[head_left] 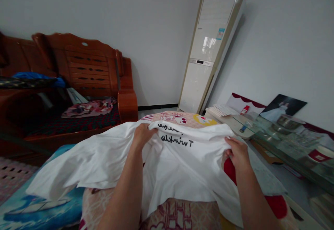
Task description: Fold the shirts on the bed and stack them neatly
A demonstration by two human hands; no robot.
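Observation:
A white long-sleeved shirt (182, 174) with black script lettering is spread over a pink printed cloth (180, 216). My left hand (143, 134) pinches the fabric just left of the lettering, fingers closed on it. On the other side, my right hand (237, 152) grips the shirt's right part between thumb and fingers. The fabric is stretched between the two hands, with folds running down toward me. One sleeve (60, 167) lies out to the left over a blue printed cloth (39, 212).
A glass-topped stand (281, 146) with a metal bowl (288, 122), papers and a photo (283, 106) is close on the right. A wooden bench (90, 70) holding cloths stands at left. A tall air conditioner (200, 59) fills the back corner.

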